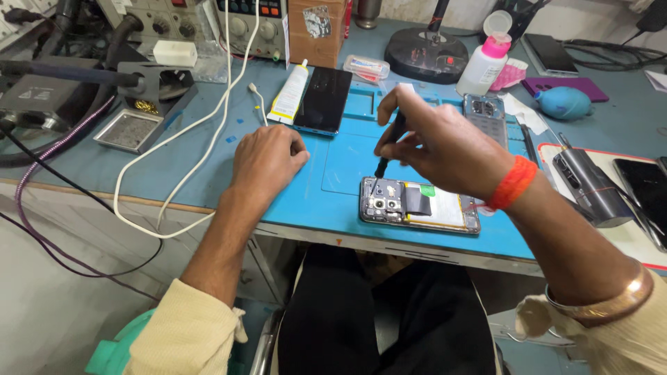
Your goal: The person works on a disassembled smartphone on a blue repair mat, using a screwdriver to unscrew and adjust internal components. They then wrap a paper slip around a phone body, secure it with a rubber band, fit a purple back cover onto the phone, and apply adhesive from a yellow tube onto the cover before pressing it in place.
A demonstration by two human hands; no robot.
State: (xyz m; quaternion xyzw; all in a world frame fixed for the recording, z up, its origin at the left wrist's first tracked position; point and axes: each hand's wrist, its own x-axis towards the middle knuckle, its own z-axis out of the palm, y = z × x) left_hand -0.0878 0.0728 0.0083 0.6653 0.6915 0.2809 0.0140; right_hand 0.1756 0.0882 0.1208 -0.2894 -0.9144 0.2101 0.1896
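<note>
An opened phone [420,205] with its back cover off lies on a blue work mat [333,201] near the bench's front edge. My right hand [445,149] grips a black screwdriver [389,149], held nearly upright with its tip on the phone's upper left corner by the camera module. An orange thread band circles that wrist. My left hand [267,158] rests on the mat to the left of the phone, fingers curled, holding nothing that I can see.
A black phone screen [323,99] and a glue tube [288,92] lie behind my left hand. A rear cover [484,114], a white bottle with pink cap [484,64], a teal air blower [563,103] and a white cable [174,149] surround the mat.
</note>
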